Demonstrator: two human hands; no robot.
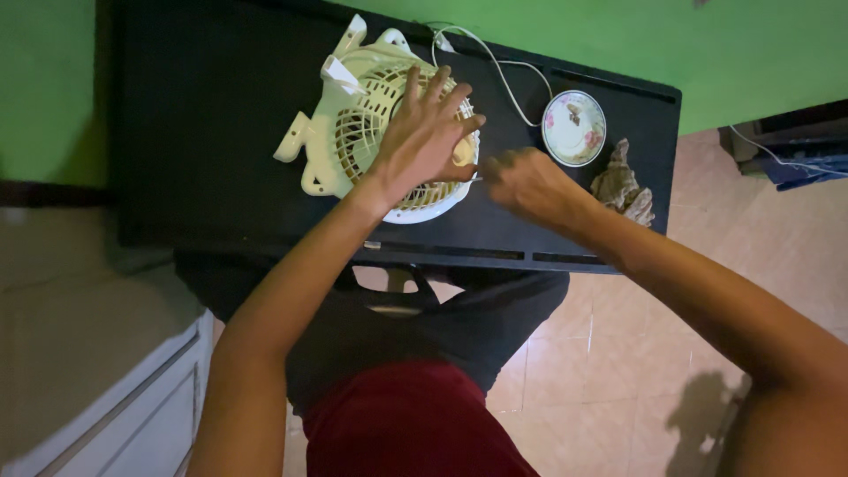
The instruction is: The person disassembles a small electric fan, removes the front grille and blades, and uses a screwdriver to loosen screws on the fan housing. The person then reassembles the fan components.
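Centrally, the small cream fan (371, 124) lay flat on the black tabletop (203, 115), grille side up, with its stand and bracket sticking out toward the far left edge. My left hand (424, 132) was pressed on top of the grille, fingers spread wide and palm down, covering most of the right half of the fan. My right hand (521, 181) sat just beside the fan's right rim, fingers curled in together; something thin showed at the fingertips by the rim, but it was too small and blurred to tell what it was or whether I was pinching it.

The fan's white cord (503, 75) ran from the back of the housing in a loop across the tabletop toward the far edge. Near it, to the right of the fan, stood a small white saucer (574, 128) with a floral pattern and a few small dark bits in its middle. A crumpled greyish rag (623, 185) lay just beside the saucer, close to my right wrist.

Around the tabletop: green wall (751, 44) behind, beige tiled floor (636, 353) on the right, pale cabinet (97, 371) on the lower left. I stood at the near edge of the tabletop, wearing dark clothing over red.
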